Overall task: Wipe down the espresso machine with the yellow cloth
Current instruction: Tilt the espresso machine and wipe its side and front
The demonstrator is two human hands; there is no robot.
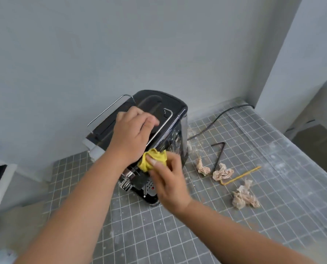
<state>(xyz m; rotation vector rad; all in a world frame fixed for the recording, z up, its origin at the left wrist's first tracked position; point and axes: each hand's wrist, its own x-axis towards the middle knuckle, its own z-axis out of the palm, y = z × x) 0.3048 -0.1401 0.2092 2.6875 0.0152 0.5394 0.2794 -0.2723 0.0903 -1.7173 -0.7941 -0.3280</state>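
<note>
Centrally, the black espresso machine [158,119] stands on the gridded grey surface [178,235], close to the far wall. Left hand [132,130] rests on the machine's top, fingers [151,121] curled over the wire rail [158,130] there; whether they actually grip it cannot be told. Right hand [168,180] holds the yellow cloth [153,159] bunched between thumb and fingers, pressed against the machine's near upper front, just above the chrome brew group [128,178]. The cloth sits just beside the left wrist. Right of the machine, on the surface: three crumpled tissue wads [222,173], a bent black rod [219,155] and a yellow straw [240,176], all apart from the machine. A black power cord [221,115] runs away from the machine's far right side. White dusty smears mark the surface.
</note>
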